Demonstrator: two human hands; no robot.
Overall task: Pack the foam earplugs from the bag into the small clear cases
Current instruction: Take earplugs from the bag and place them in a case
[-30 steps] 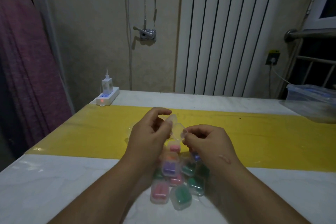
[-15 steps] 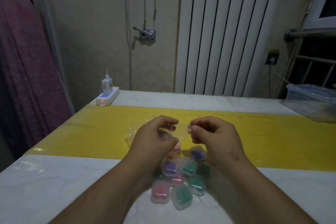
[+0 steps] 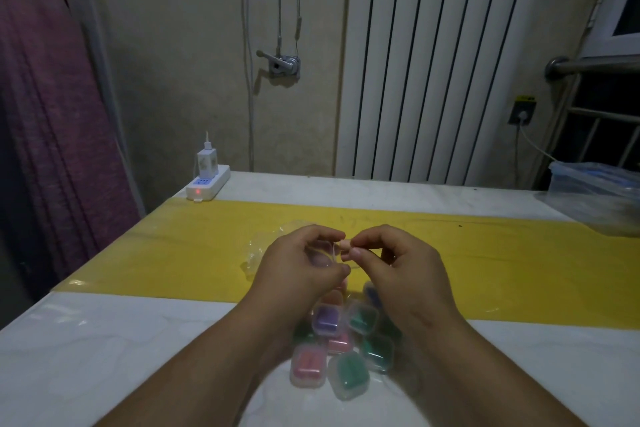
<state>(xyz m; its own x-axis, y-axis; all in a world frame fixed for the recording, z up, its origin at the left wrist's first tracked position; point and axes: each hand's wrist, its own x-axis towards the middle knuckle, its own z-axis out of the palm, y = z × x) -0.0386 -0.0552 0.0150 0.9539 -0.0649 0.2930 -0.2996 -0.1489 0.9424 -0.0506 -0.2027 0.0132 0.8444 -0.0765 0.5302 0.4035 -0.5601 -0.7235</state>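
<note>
Left hand (image 3: 297,270) curled around clear case (image 3: 321,253)

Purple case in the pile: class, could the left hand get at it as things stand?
Probably not yet: the purple case lies uncovered close by, but the left hand grips a clear case.

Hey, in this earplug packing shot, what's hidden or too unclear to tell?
All head view.
Small clear plastic case in the left hand: fingers cover it; contents unclear.
Pale foam earplug pinched by the right hand: mostly hidden by fingertips.
Crumpled clear plastic bag: mostly behind the left hand.
Pile of filled clear cases: wrists hide part; no count.
Translucent plastic box: cut off by right edge.
</note>
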